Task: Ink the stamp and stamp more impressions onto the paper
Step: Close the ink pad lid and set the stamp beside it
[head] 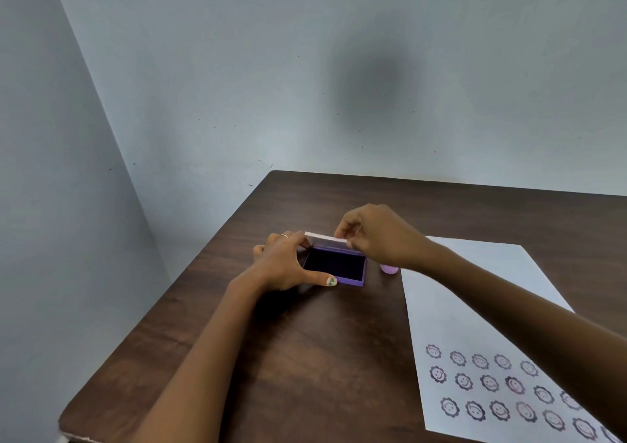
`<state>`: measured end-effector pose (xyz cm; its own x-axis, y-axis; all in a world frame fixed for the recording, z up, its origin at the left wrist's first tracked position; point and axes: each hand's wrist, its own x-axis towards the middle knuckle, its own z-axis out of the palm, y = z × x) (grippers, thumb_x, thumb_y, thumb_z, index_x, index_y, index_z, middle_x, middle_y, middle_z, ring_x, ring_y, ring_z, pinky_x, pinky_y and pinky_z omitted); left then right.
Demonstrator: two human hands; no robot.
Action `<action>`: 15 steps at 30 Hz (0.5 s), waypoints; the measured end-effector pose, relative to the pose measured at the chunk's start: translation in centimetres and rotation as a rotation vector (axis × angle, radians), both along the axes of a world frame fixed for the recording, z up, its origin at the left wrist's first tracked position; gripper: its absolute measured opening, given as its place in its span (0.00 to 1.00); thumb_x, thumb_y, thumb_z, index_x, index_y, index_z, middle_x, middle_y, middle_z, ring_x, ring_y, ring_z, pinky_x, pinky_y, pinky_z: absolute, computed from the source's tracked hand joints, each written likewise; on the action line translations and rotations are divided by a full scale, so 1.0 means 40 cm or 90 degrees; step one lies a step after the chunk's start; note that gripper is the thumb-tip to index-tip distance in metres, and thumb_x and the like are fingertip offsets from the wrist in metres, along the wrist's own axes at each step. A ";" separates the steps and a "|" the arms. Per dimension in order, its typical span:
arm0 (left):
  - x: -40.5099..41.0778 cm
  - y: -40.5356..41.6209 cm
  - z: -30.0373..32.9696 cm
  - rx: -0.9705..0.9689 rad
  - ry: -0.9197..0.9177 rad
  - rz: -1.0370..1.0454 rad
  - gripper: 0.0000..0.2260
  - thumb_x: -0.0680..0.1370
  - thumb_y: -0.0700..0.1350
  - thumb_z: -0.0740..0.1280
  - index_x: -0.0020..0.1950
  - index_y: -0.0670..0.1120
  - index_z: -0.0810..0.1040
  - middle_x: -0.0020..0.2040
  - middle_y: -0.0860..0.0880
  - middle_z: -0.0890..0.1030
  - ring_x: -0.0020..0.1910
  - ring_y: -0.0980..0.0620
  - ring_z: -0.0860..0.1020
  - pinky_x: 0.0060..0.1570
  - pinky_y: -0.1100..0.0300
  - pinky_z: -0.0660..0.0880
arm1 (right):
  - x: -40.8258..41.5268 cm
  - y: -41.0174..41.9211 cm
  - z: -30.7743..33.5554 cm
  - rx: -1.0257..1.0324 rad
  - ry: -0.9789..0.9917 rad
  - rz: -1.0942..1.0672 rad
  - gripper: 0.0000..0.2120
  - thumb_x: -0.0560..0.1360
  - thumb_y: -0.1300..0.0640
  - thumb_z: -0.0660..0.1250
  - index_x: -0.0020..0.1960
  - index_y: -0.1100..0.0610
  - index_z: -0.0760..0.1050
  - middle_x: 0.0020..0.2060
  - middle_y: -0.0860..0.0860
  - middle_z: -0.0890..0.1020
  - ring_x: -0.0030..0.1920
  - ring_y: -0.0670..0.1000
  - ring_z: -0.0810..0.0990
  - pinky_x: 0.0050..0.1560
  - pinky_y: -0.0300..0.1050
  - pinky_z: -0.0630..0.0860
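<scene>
A purple ink pad lies on the dark wooden table, its dark inking surface showing and its lid raised at the back. My left hand grips the pad's left side, thumb along the front edge. My right hand pinches the lid's right end from above. A small pink stamp stands just right of the pad, partly hidden under my right wrist. A white paper lies to the right, with three rows of smiley-flower impressions near its front.
The table stands in a corner, with a grey wall behind it and another on the left. The table's left edge runs diagonally close to my left forearm. My right forearm crosses over the paper.
</scene>
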<state>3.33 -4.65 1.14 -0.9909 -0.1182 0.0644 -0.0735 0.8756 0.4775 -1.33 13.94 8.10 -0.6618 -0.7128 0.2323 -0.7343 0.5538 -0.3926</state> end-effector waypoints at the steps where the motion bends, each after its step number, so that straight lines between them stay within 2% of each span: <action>1: 0.000 0.000 -0.001 -0.001 0.004 -0.002 0.34 0.60 0.70 0.71 0.61 0.59 0.69 0.59 0.53 0.73 0.63 0.50 0.64 0.56 0.52 0.59 | 0.010 0.002 -0.008 0.005 0.010 -0.004 0.10 0.72 0.67 0.66 0.50 0.58 0.80 0.47 0.54 0.84 0.43 0.48 0.79 0.40 0.32 0.73; 4: 0.006 0.000 -0.001 0.014 0.022 -0.006 0.34 0.60 0.69 0.72 0.63 0.63 0.68 0.55 0.56 0.70 0.63 0.52 0.64 0.56 0.54 0.56 | 0.039 0.008 -0.034 0.026 0.044 -0.008 0.11 0.72 0.65 0.66 0.53 0.57 0.79 0.50 0.54 0.82 0.47 0.50 0.79 0.46 0.39 0.74; 10: 0.010 -0.002 0.008 0.038 0.003 -0.012 0.36 0.59 0.67 0.73 0.64 0.63 0.67 0.58 0.56 0.73 0.63 0.53 0.63 0.57 0.54 0.56 | 0.077 0.018 -0.089 0.077 0.131 0.002 0.14 0.74 0.62 0.66 0.59 0.56 0.77 0.56 0.53 0.80 0.55 0.51 0.75 0.50 0.39 0.69; 15: 0.021 -0.002 0.018 0.056 -0.010 -0.016 0.35 0.61 0.65 0.74 0.65 0.62 0.67 0.58 0.58 0.71 0.64 0.52 0.62 0.59 0.54 0.56 | 0.091 0.018 -0.103 0.109 0.120 -0.017 0.16 0.75 0.62 0.65 0.61 0.54 0.76 0.59 0.52 0.79 0.58 0.50 0.73 0.61 0.50 0.71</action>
<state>4.18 -4.75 1.85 -0.9944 -0.0978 0.0390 -0.0602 0.8316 0.5521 2.31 14.66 3.97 -0.6379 -0.7349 0.2302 -0.7694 0.6212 -0.1487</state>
